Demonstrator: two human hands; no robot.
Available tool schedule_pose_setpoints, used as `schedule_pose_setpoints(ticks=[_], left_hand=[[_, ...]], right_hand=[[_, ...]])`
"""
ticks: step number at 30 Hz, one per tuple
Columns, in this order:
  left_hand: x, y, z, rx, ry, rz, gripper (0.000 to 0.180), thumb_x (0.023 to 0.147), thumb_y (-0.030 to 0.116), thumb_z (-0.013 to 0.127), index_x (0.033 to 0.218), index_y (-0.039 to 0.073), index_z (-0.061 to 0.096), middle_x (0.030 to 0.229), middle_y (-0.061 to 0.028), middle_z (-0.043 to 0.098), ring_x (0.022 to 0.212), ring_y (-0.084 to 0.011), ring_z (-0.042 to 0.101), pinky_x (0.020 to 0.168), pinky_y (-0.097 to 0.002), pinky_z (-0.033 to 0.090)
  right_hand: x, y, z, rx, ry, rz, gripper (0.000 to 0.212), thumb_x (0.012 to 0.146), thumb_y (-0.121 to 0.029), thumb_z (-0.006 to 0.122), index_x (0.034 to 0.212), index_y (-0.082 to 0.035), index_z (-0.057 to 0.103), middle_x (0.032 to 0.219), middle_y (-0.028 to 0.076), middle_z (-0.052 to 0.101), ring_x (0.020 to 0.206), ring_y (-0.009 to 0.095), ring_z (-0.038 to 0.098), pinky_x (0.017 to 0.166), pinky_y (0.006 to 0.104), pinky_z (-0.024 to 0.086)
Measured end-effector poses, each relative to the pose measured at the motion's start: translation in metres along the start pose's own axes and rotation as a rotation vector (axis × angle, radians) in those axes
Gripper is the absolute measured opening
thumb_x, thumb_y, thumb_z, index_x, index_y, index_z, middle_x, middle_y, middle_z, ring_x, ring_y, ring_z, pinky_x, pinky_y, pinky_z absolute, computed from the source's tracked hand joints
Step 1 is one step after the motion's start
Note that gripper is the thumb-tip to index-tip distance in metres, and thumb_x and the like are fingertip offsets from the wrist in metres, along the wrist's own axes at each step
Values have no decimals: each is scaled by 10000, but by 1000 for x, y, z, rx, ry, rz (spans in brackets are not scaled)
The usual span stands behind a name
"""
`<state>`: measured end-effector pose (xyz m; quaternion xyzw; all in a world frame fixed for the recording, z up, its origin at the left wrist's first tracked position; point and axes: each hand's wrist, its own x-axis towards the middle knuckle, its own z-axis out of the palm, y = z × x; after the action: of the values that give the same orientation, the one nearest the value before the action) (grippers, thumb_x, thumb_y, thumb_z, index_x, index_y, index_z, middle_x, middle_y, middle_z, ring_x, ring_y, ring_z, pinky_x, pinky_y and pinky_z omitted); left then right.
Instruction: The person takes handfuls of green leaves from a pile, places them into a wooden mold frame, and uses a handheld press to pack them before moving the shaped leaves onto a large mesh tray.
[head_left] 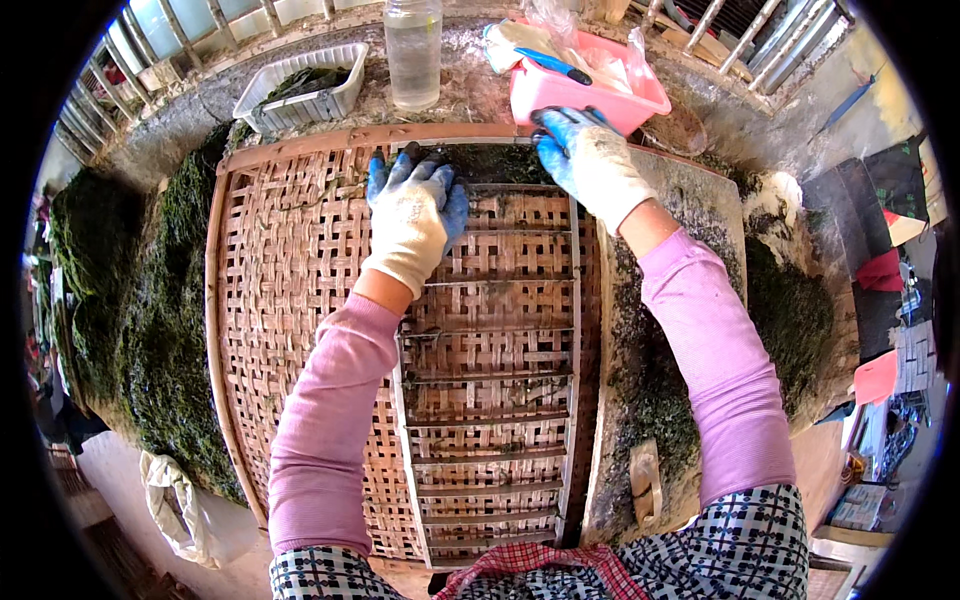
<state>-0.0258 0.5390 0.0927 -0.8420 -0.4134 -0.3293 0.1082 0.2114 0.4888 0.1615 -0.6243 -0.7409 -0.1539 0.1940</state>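
A slatted metal frame with several crossbars lies on a woven bamboo mat. Dark green, seaweed-like material fills the frame's far section. My left hand, in a white glove with blue fingertips, rests at the left of that section, its fingers spread and bent downward. At the section's right end is my right hand, gloved the same way. Its thumb and fingers are apart near the mat's far wooden edge, and I see nothing held in it. The undersides of both hands are hidden.
Heaps of green weed lie left of the mat, with more to the right beside a speckled board. Along the far ledge stand a white plastic tray, a clear water container and a pink basin.
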Motion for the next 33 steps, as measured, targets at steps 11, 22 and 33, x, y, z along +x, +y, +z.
schedule_pose_setpoints(ticks=[11,22,33], left_hand=[[-6,17,-20,-264,29,-103,285,853,214,643,1073,53,725,1137,-139,710,1043,-334,667,965,-409,512],[23,26,2,-21,-728,-191,856,914,660,412,1514,51,380,1562,-175,384,1459,-325,343,1213,-492,157],[30,40,7,92,-1084,41,387,898,302,699,1273,210,680,1347,-41,635,1233,-247,606,920,-512,521]], right_hand=[[-7,-6,43,589,-9,177,239,972,-148,601,1178,-48,670,841,123,702,717,158,612,749,313,530],[94,-100,50,612,-281,89,534,894,-219,719,1378,-70,549,1285,171,648,1124,304,653,1005,385,498],[122,-148,57,-141,-808,-310,449,829,-302,758,1221,-100,674,1270,151,658,1224,318,600,1074,411,412]])
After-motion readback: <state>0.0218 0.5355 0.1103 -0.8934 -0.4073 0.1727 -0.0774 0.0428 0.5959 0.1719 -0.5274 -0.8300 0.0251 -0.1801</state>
